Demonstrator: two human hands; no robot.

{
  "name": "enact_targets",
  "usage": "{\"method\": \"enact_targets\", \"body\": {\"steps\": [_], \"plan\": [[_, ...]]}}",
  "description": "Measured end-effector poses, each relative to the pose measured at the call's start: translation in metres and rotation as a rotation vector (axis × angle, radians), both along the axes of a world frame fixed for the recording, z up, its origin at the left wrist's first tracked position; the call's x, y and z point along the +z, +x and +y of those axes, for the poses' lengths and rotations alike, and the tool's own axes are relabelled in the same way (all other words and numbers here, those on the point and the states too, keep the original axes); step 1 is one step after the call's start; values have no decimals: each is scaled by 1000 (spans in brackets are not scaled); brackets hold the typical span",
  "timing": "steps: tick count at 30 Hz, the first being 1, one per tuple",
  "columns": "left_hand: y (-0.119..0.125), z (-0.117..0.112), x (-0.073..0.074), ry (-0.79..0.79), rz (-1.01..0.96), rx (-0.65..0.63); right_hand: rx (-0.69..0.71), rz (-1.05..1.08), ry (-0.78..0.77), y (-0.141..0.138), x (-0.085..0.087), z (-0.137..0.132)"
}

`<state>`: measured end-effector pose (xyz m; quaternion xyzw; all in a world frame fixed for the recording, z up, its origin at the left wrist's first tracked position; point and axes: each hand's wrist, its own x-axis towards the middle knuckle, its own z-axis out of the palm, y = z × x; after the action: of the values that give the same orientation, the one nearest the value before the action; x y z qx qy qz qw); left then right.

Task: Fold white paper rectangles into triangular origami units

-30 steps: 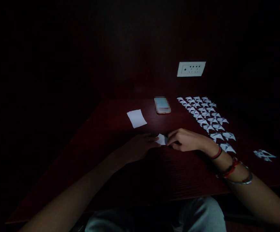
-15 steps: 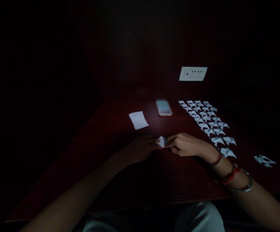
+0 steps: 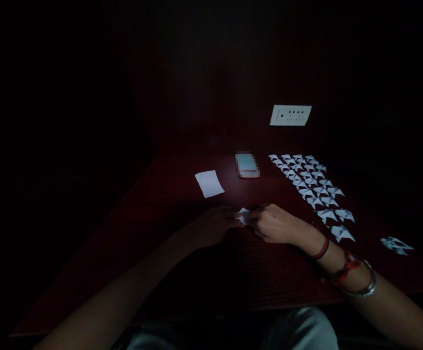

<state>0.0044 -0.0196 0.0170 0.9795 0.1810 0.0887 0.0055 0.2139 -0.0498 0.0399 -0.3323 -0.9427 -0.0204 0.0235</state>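
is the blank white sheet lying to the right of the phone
No, the blank white sheet lies to the left of the phone, apart from it.

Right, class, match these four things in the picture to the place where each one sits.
Things:
1 phone
2 blank paper slip
3 small paper piece
4 wall socket

Places:
A pinched between the left hand and right hand
B on the wall behind the table
C left of the phone
D between the slip and the rows of folded paper pieces

Pairs: 1-D, 2-C, 3-A, 4-B
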Motion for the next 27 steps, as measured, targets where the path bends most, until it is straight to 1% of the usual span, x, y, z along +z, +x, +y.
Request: {"method": "enact_targets", "body": {"steps": [2, 5, 8, 10, 13, 17, 21, 27], "plan": [[0, 0, 0, 3, -1, -1, -5, 17, -16, -1, 1, -1], [-2, -1, -1, 10, -37, 8, -22, 135, -98, 7, 5, 5], [-5, -2, -2, -4, -81, 38, -123, 236, -99, 18, 6, 13], [-5, -1, -5, -22, -104, 39, -158, 283, -109, 23, 4, 18], [-5, 0, -6, -65, -117, 12, -125, 292, -177, 26, 0, 21], [-4, 1, -4, -94, -114, 0, -31, 310, -231, 25, -1, 21], [-4, 4, -3, -48, -93, -44, 27, 316, -230, 24, 0, 20], [-4, 5, -4, 13, -75, 5, 41, 265, -180, 22, 0, 18]]}}
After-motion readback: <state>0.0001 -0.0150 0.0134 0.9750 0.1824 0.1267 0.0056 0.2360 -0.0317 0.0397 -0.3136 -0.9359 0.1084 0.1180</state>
